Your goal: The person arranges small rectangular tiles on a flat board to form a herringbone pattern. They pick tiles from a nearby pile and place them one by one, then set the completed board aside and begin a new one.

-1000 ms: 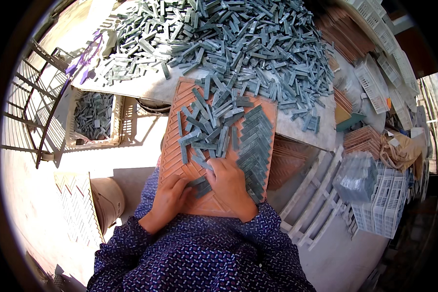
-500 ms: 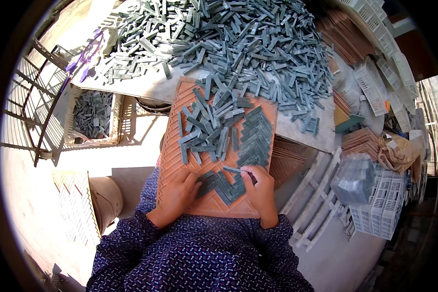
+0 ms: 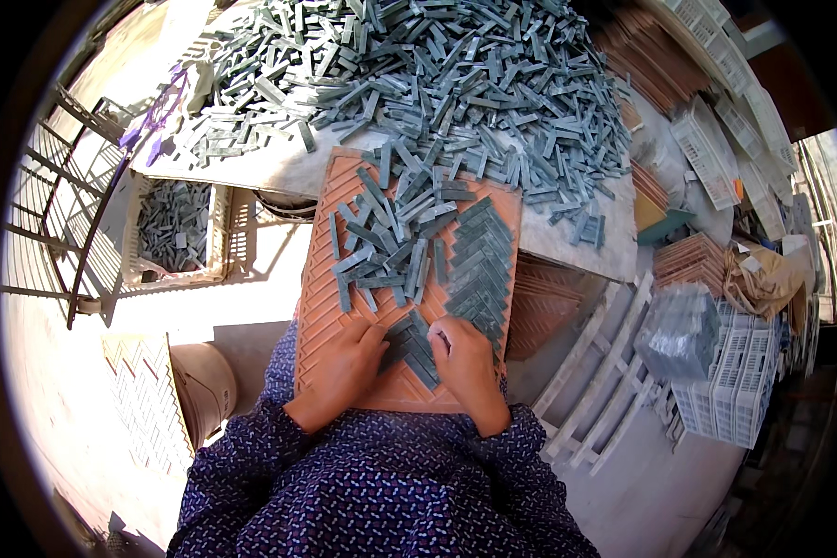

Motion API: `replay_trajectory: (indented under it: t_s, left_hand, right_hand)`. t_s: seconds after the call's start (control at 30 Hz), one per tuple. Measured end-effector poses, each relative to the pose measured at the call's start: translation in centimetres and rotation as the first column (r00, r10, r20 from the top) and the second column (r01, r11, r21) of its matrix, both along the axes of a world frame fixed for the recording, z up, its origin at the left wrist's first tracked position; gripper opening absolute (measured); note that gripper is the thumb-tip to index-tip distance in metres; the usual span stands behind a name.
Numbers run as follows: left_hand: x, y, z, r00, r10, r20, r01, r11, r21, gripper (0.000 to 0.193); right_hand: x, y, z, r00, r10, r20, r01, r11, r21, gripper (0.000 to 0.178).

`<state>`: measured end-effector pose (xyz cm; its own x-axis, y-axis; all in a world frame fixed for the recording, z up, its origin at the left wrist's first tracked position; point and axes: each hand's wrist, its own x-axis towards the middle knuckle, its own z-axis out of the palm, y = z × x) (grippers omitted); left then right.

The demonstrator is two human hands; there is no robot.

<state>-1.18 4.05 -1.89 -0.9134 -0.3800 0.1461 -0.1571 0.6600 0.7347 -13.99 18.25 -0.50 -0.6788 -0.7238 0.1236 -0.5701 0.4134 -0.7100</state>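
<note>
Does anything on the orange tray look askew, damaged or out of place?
No damage stands out. The loose grey-green strip tiles lie jumbled on the grooved orange tray, which looks untidy beside the neat herringbone rows.

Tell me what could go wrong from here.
The orange board juts past the table edge, so a tilt could send the loose strips on it sliding.

The right hand is right beside the laid strips; a careless brush might knock some out of line.

The big pile of strips reaches the board's far end, so more pieces could slip down onto it.
</note>
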Motion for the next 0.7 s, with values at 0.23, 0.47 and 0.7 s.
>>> replay_trajectory:
  t_s: [0.23, 0.47, 0.7]
  left_hand:
    - [0.5, -0.1, 0.3, 0.999, 0.027, 0.020, -0.028, 0.998, 0.052, 0.017]
    - [-0.3, 0.0, -0.3, 1.000, -0.001, -0.001, 0.001, 0.999, 0.033, 0.015]
    - [-0.4, -0.9, 0.1, 0.999, -0.051, -0.014, 0.052, 0.997, 0.059, 0.022]
  right_hand:
    - [-0.3, -0.7, 0.1, 0.978, 0.042, -0.205, -0.036, 0.999, 0.035, 0.010]
    - [-1.5, -0.6, -0.5, 0.991, 0.099, -0.092, -0.091, 0.991, 0.094, 0.008]
    - [-2.8, -1.9, 1.0, 0.991, 0.069, -0.113, -0.064, 0.997, 0.041, 0.014]
